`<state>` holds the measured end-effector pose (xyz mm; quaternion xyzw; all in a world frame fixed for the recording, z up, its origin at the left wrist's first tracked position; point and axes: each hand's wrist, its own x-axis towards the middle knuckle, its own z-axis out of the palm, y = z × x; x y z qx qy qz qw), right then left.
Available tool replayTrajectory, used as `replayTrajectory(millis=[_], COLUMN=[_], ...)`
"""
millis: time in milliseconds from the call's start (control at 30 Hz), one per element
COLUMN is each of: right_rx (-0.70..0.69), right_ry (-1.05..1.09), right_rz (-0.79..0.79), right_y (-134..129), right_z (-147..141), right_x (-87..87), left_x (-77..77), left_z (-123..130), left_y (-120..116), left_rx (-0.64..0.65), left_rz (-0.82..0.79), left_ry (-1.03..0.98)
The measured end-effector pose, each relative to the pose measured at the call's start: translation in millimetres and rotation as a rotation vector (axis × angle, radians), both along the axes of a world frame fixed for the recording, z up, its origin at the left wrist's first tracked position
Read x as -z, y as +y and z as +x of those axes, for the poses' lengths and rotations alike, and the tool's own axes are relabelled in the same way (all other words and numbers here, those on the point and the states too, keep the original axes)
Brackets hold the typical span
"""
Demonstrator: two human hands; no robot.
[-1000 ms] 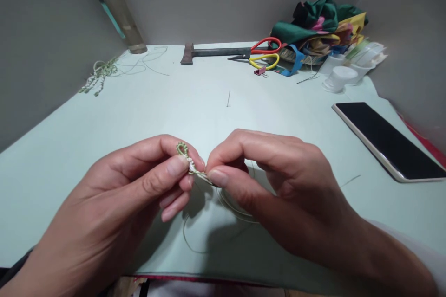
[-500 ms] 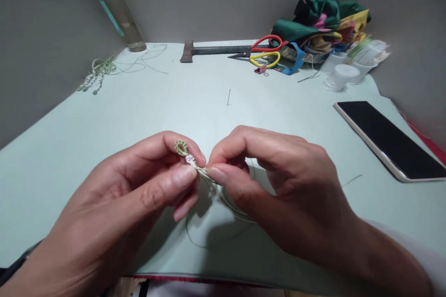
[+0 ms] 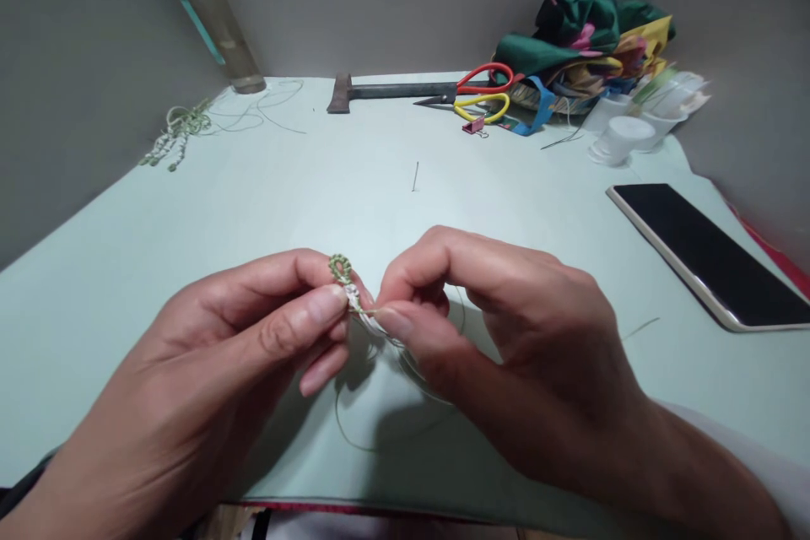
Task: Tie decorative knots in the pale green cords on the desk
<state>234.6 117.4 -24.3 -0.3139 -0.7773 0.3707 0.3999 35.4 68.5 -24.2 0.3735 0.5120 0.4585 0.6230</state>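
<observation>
Between the thumb and forefinger of my left hand [image 3: 253, 337] is a small knotted cord piece [image 3: 340, 268], with a green loop at its top and white knots below. My right hand [image 3: 499, 329] pinches a thin green cord [image 3: 370, 312] just right of the knots, its thumb and forefinger pressed together. Pale loose cords run down from the piece, partly hidden behind my right hand. One long thin strand curves over the table [image 3: 190, 228] below both hands.
A pin [image 3: 416, 176] lies ahead of my hands. Farther back are a hammer-like tool [image 3: 398, 91], scissors [image 3: 481, 105], a binder clip [image 3: 474, 127] and a fabric heap [image 3: 575, 42]. A phone [image 3: 709, 253] lies right, spools [image 3: 620, 140] behind it. Knotted cords [image 3: 180, 131] and a bottle [image 3: 218, 25] stand left.
My left thumb and fingers have drawn back slightly left. The green loop has shifted a little right and turned more upright. My right hand has hardly moved.
</observation>
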Motion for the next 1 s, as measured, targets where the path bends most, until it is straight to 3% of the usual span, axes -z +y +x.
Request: replayTrajectory(millis=[167,333,467,733,800,900,1000], right_rx=[0.003,0.003,-0.012,0.037,-0.008,-0.150,-0.150], right_ry=[-0.023,-0.037,-0.054,-0.011,-0.021,-0.044,-0.003], right_rz=[-0.019,0.017,0.116,0.279,0.229,-0.007,-0.186], right_y=[1,-1,-2,0,4,10,14], right_z=[0,-2,-2,-5,-4,-1,1], right_x=[-1.0,2.8,2.0,4.6,5.8,3.1,-1.9], left_x=[1.8,2.0,3.7,17.0,16.2,12.3,8.8], left_z=[-3,-7,-16,-31,-29,-23,-18], left_y=[-5,5,8,-12,-11,-8,-6], left_rx=[-0.028,-0.040,-0.026,0.026,0.055,0.105,0.132], left_rz=[0.034,0.044,0.062,0.069,0.072,0.051,0.032], left_ry=[0.076,0.069,0.100,0.305,0.278,0.229,0.207])
